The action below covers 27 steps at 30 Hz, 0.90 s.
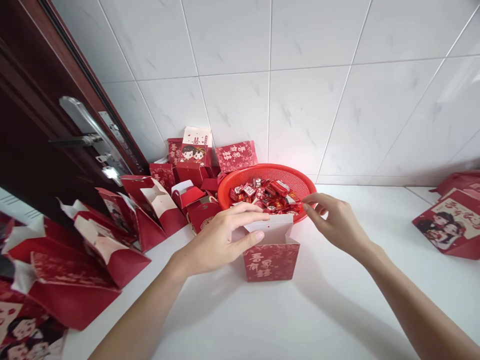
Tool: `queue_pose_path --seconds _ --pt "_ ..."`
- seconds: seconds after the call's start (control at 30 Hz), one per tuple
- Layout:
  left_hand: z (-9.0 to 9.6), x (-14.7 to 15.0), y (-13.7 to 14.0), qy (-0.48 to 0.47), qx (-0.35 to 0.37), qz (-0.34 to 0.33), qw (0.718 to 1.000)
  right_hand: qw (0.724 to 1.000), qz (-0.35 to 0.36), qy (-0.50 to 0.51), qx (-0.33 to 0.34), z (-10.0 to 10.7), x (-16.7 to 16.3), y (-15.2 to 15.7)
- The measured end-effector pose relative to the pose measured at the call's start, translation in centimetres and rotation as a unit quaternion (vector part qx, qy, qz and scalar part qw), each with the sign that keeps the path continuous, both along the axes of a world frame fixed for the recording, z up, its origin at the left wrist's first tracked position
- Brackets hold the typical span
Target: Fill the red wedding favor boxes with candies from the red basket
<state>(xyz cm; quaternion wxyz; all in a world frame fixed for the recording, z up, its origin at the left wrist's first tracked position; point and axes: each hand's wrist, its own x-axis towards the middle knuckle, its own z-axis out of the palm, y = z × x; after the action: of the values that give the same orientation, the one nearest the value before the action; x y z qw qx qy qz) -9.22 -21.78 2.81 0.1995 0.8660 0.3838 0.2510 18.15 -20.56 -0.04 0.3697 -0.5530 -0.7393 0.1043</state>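
Observation:
A red gift box (272, 262) with white lettering stands upright on the white surface, its top open and pale inside. My left hand (215, 242) is at the box's upper left, thumb and fingers apart at the opening; whether it touches the box is hard to tell. My right hand (333, 217) is at the right rim of a red plastic basket (277, 172), thumb and forefinger pinched together. A small red-wrapped candy seems to be in the pinch, mostly hidden. Several wrapped candies (268, 192) lie in the basket, just behind the box.
Opened red boxes (135, 255) crowd the left side, with closed ones (195, 155) stacked against the tiled wall (236, 110). Another printed box (446, 225) stands at the far right. A dark door with a metal handle (93, 137) is at the upper left.

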Motion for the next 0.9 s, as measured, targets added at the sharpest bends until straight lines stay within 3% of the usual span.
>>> queue_pose_path --seconds 0.13,0.3,0.5,0.63,0.77,0.9 --pt "0.2 -0.5 1.1 -0.048 0.02 0.039 0.998 0.994 0.021 -0.094 -0.043 -0.5 -0.3 0.5" --pt "-0.4 -1.4 3.3 -0.109 0.011 0.095 0.989 0.963 0.078 -0.216 -0.141 0.0 0.0 -0.1" --pt "-2.0 -1.6 5.1 -0.073 0.01 0.114 0.991 0.918 0.157 -0.3 -0.205 -1.7 -0.8 -0.6" --pt "-2.2 -1.3 5.9 -0.052 0.0 0.117 0.992 0.904 0.223 -0.27 -0.243 -4.3 -2.2 0.0" --pt "-1.7 -1.3 8.3 -0.027 -0.014 0.125 0.992 0.913 0.253 -0.204 -0.248 -6.4 -2.6 1.3" --pt "-0.9 -0.5 12.2 0.123 -0.064 0.098 0.985 0.9 0.283 -0.171 -0.283 -7.4 -2.1 2.3"
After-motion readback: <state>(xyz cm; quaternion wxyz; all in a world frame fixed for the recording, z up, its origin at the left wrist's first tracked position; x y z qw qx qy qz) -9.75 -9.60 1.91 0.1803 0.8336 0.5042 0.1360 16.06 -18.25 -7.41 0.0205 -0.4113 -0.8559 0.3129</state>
